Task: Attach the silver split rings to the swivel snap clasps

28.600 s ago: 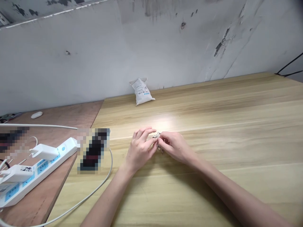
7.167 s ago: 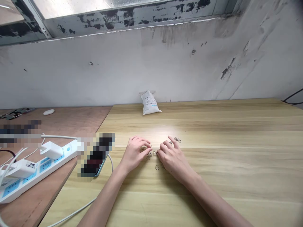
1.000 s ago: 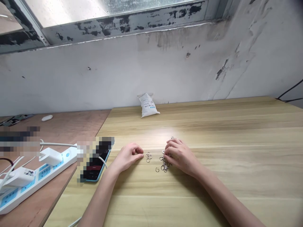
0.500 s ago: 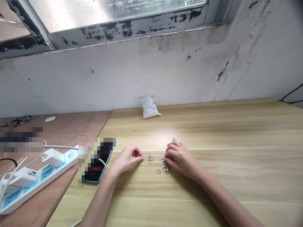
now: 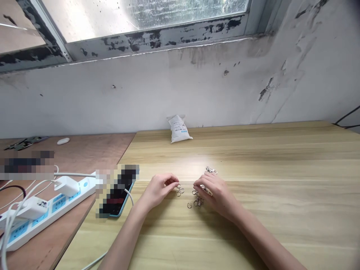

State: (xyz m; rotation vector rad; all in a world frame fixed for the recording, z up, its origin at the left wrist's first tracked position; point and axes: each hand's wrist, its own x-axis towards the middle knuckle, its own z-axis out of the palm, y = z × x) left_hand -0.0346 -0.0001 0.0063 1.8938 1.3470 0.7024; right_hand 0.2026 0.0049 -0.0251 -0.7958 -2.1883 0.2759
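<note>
My left hand (image 5: 161,189) rests low over the wooden table, its thumb and forefinger pinched together at the edge of a small group of metal rings (image 5: 179,194). Whether a ring is between those fingertips cannot be seen. To the right, my right hand (image 5: 218,191) covers part of a larger pile of metal rings (image 5: 199,201), with fingers curled and tips closed at the pile's left side. What they hold, if anything, is hidden. More rings of the pile (image 5: 209,170) show beyond the knuckles. One loose ring (image 5: 189,205) lies apart, nearer to me.
A white printed packet (image 5: 180,129) stands by the wall at the table's back. Left of my arm lies a phone (image 5: 112,204) with a white cable. A white power strip (image 5: 53,210) with plugged chargers sits on the brown surface (image 5: 92,144) at far left.
My left hand has moved right to the small group of rings. My right hand has shifted slightly, uncovering more of the pile at its far side. The view has tilted a little.
</note>
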